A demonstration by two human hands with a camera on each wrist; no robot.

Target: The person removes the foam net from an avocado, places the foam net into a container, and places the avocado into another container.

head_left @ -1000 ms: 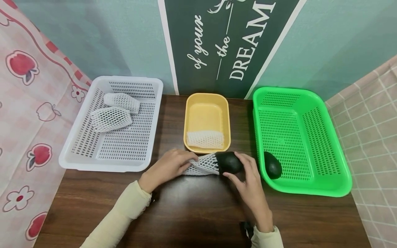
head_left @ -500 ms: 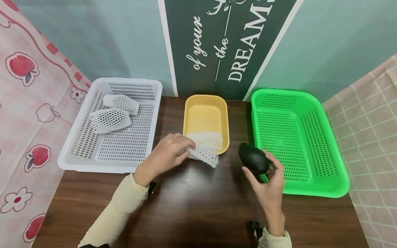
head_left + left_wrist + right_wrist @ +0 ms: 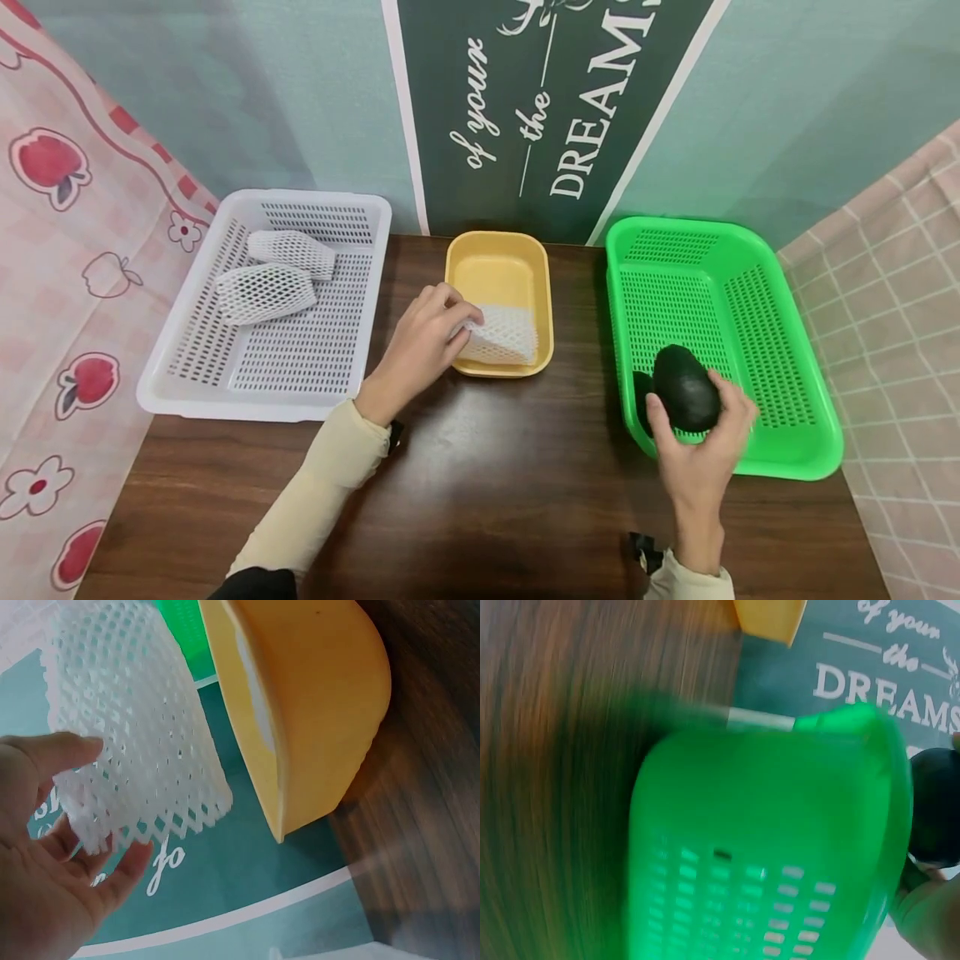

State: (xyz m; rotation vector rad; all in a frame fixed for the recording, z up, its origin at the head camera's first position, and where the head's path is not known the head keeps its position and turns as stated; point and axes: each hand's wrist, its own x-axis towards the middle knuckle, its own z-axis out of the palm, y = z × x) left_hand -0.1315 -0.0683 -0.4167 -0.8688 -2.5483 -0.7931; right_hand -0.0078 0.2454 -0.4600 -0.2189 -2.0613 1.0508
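In the head view my left hand [image 3: 426, 343] pinches one end of a white foam net sleeve [image 3: 506, 340] above the yellow tray [image 3: 500, 242]. The left wrist view shows the sleeve [image 3: 142, 720] flattened and hanging out from between thumb and fingers. My right hand [image 3: 705, 450] grips a dark avocado [image 3: 686, 390] over the near left part of the green basket [image 3: 798, 454]. Beside it, a second dark avocado [image 3: 642, 400] lies in that basket, partly hidden. At the right edge of the right wrist view, part of the held avocado [image 3: 936, 806] shows past the basket's rim.
A white basket [image 3: 262, 407] stands at the left with two white net-covered pieces [image 3: 266, 292] in it. The yellow tray sits between the baskets on the dark wooden table [image 3: 480, 500]. Behind rises a wall with a lettered panel [image 3: 525, 125]; patterned cloths flank both sides.
The avocado has come out of the net sleeve and moved right, over the green basket, in my right hand. My left hand has carried the sleeve up over the yellow tray.
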